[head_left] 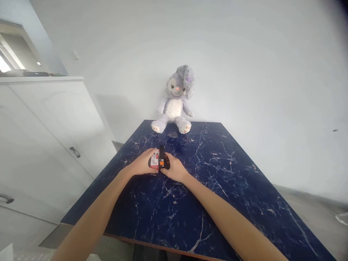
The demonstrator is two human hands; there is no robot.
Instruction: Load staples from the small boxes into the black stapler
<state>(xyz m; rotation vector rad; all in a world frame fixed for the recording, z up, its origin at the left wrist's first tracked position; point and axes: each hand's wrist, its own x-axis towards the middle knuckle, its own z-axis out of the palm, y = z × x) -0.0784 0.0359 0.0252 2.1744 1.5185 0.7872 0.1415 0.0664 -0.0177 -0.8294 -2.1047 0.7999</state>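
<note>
Both hands meet over the middle of a dark blue, marble-patterned table (217, 181). My left hand (141, 162) is closed around a small white and red printed box (154, 160), thumb at the near side and fingers at the far side. Right against the box stands a narrow black object with an orange patch (161, 157); its kind cannot be made out. My right hand (175, 168) grips that black object from the right, its fingers curled round the far and near edges. The fingers hide parts of both items.
At the table's far edge, a grey plush rabbit (174, 105) sits against the white wall (244, 72). White cabinets (49, 145) with dark handles stand along the left. The table's near edge (163, 248) runs below my forearms.
</note>
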